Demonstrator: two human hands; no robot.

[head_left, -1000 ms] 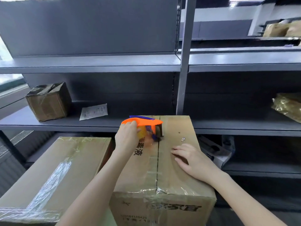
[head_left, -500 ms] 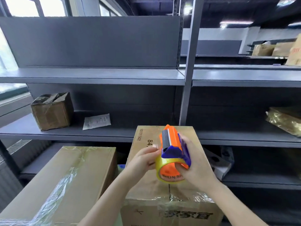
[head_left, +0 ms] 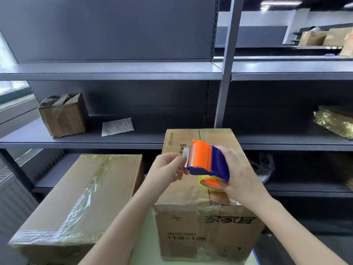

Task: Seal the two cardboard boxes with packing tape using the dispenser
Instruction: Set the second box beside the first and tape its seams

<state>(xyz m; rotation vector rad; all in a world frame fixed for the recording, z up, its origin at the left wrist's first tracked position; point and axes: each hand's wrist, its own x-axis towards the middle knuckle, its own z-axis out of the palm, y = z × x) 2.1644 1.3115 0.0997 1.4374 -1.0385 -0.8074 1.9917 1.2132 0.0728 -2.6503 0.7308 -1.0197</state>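
**Q:** Entry, hands. What did each of yours have hold of?

**A:** Your right hand (head_left: 242, 175) was curled round the blue body of the dispenser (head_left: 206, 159), with the roll under your palm. You held it up in the air, blade end turned toward your other hand. Your left hand (head_left: 166, 169) pinched the tape end (head_left: 186, 159) between thumb and fingertips, right at the blade.

**Q:** And where were the boxes?

**A:** The printed box (head_left: 206, 222) stood directly below both your hands. Clear tape showed along its middle seam and over its front edge. The plain box (head_left: 86, 188) lay to the left of your left hand and lower, also with clear tape across its top and front edge. Neither hand touched either box.

**Q:** Which step was that?

**A:** Judged: you were freeing the tape end for a fresh strip, not laying one. Both lids looked shut and taped, so the task seemed far along. I could not tell from this view whether any seam lacked tape.

**Q:** What did the next move call for?

**A:** Probably a short pull to bring the tape clear of the blade without it folding on itself or clinging to your fingers. After that, you'd bring the dispenser down to a box edge, stick the end on, and draw it along the seam under steady pressure.
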